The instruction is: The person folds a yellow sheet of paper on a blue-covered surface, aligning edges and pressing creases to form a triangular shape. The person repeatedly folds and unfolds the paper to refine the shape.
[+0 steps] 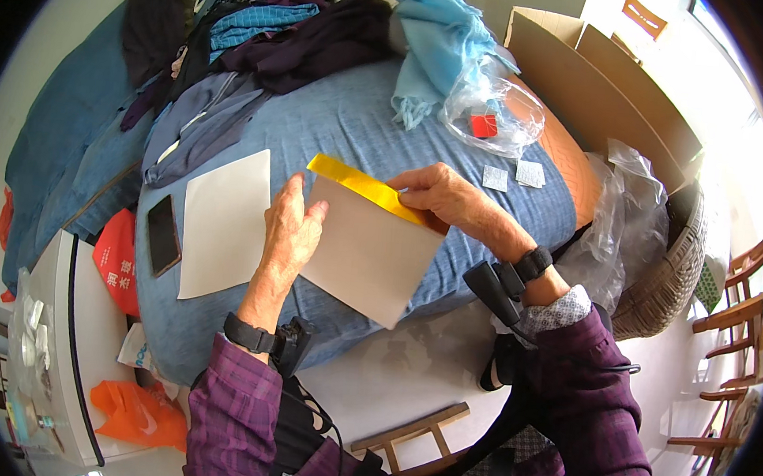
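A pale sheet of paper (370, 257) lies angled before me, its near corner reaching past the bed edge. Along its far side runs a shiny yellow strip (352, 179), which looks like the sheet's folded-over edge. My right hand (447, 199) pinches that strip near its right end between thumb and fingers. At the sheet's left edge is my left hand (292, 232), fingers apart, its thumb over the paper; whether it touches is unclear. A second pale sheet (226, 227) lies flat to the left, with a dark smartphone (164, 235) beside it.
Clothes (315, 41) are heaped on the bed (337, 115)'s far side. A light-blue scarf (438, 43), a clear plastic bag (490, 106) with a red square, and small silvery squares (495, 177) lie beyond my right hand. Cardboard (604, 88) and a wicker basket (666, 291) stand right.
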`<state>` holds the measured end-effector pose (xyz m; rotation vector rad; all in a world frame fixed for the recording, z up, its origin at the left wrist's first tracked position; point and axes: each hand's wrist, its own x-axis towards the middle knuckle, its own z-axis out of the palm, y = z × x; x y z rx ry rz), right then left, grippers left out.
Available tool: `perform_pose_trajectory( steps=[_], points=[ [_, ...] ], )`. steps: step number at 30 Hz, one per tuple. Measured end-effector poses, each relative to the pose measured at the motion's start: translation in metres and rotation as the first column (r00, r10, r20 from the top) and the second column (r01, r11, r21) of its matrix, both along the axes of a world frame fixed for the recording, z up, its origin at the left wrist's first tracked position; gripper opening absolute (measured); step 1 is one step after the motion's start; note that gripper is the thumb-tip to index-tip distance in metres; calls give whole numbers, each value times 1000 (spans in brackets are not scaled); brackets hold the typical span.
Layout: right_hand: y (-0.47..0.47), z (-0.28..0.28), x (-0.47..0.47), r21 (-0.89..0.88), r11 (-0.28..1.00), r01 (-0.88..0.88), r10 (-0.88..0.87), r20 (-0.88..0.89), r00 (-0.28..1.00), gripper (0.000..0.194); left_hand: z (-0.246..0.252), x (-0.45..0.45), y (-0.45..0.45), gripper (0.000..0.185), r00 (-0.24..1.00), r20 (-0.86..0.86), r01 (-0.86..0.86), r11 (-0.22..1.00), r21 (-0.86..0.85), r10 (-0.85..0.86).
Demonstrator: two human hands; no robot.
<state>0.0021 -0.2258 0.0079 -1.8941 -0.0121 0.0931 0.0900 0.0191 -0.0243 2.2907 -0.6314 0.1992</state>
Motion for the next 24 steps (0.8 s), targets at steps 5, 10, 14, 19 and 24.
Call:
perform_pose_trajectory(
  steps=[5, 10, 14, 19, 24],
  points=[
    [-6, -6, 11, -15, 1000, 18, -17, 65, 998, 27, 0, 5, 9, 34, 901, -382, 61, 931, -360, -207],
    [-12, -18, 28, -92, 989, 117, -100, 170, 980, 23, 6, 8, 24, 17, 813, -531, -13, 904, -428, -240],
    [-11, -18, 29, -231, 940, 252, -165, 338, 927, 22, 4, 1, 18, 23, 768, -606, -104, 895, -433, -205],
    [-8, -9, 9, -437, 702, 562, -192, 644, 740, 19, -9, -5, 7, 27, 797, -596, -278, 816, -506, -98],
    [-46, 6, -15, -576, 499, 647, -302, 584, 753, 15, -18, -7, -3, 39, 824, -567, -367, 771, -520, 11]
  ],
)
